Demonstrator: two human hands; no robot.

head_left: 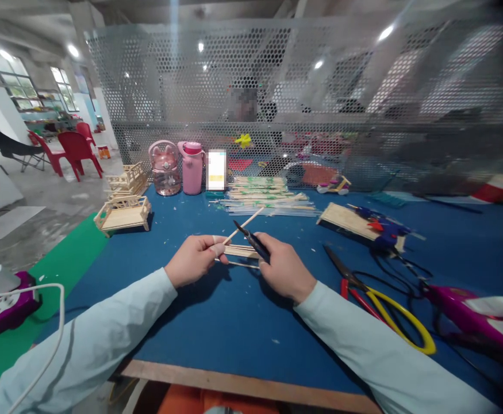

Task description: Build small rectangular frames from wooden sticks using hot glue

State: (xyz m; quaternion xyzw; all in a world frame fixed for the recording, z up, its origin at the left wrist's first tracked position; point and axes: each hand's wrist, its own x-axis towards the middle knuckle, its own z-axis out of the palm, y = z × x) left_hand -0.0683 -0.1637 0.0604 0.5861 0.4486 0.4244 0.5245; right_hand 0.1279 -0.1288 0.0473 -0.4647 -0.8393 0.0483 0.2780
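My left hand (202, 256) is closed in a pinch on a thin wooden stick (250, 217), which slants up to the right. White wraps show around its fingers. In my right hand (283, 261) is a dark hand tool with a narrow tip (251, 240); whether it is a knife or a pair of cutters I cannot tell. The tool's tip lies close to the stick, and contact is unclear. Several more wooden sticks (241, 251) lie below and between the hands, partly hidden by them.
Bundled sticks (268, 198) lie at the back before a perforated metal screen (191, 63). Small wooden bed-like models (124, 215) stand left. To the right are large scissors (363, 287), a blue glue gun (384, 230) and cables. A purple power strip (7, 305) sits at the left.
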